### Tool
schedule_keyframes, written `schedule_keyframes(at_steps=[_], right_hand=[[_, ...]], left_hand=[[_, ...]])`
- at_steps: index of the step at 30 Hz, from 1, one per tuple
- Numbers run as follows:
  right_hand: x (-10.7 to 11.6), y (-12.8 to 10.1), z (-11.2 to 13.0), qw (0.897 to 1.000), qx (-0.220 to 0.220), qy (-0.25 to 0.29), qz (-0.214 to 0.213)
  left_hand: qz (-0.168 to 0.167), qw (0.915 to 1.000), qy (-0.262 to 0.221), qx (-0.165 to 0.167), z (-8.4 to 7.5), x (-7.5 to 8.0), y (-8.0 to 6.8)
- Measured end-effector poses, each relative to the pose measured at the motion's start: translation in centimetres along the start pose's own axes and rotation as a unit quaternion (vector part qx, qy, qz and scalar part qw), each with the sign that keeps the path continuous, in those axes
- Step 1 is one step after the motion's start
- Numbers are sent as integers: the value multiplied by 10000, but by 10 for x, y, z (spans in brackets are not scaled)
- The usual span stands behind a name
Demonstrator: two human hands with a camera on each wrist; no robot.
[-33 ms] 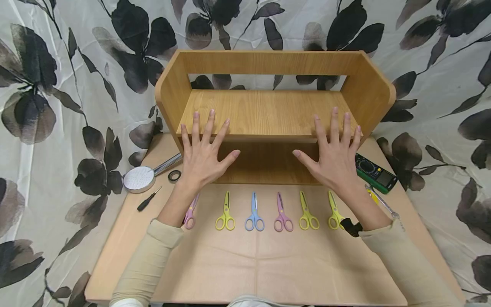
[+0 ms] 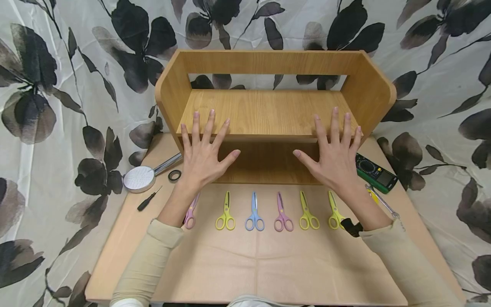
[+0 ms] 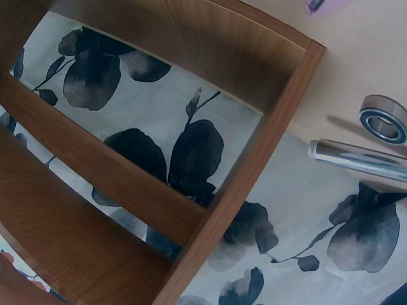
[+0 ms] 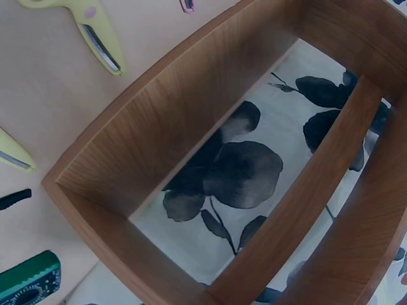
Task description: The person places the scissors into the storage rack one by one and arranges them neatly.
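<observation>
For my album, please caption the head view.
Left hand and right hand spread before a wooden shelf; six scissors lie in a row.

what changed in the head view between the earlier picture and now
Nothing visibly moved, was gripped or was let go. The left hand and right hand stay spread, the wooden shelf and row of scissors as they were.

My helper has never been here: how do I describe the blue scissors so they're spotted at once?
Start at the large light-brown wooden shelf with two levels. In front of it, blades toward it, small pale-blue scissors lie between yellow-green scissors and pink scissors. Only this pair in the row is blue.
</observation>
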State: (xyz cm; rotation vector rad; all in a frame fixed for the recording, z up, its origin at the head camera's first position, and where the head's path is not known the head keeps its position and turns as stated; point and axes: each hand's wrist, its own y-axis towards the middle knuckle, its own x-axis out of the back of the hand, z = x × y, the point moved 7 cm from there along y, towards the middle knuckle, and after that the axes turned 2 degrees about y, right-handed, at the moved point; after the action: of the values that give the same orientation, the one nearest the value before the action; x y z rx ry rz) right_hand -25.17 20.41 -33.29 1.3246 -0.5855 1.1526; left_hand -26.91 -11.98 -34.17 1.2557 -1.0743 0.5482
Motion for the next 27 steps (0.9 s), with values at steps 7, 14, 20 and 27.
schedule_keyframes(at_steps=[7,14,20,27], right_hand=[[1,-1,-1,10000,-33,6,53],[2,-3,4,9999,-42,70,70],[-5,-16,44,9939,710,686,-483],[-44,-43,126,9503,1498,2720,-224]], left_hand=[[-13,10000,-18,8,0,0,-1],[-286,9995,-92,-74,2,5,-6],[-1720,9822,-761,-6,31,13,-32],[-1014,9242,-3416,1376,92,-33,-63]])
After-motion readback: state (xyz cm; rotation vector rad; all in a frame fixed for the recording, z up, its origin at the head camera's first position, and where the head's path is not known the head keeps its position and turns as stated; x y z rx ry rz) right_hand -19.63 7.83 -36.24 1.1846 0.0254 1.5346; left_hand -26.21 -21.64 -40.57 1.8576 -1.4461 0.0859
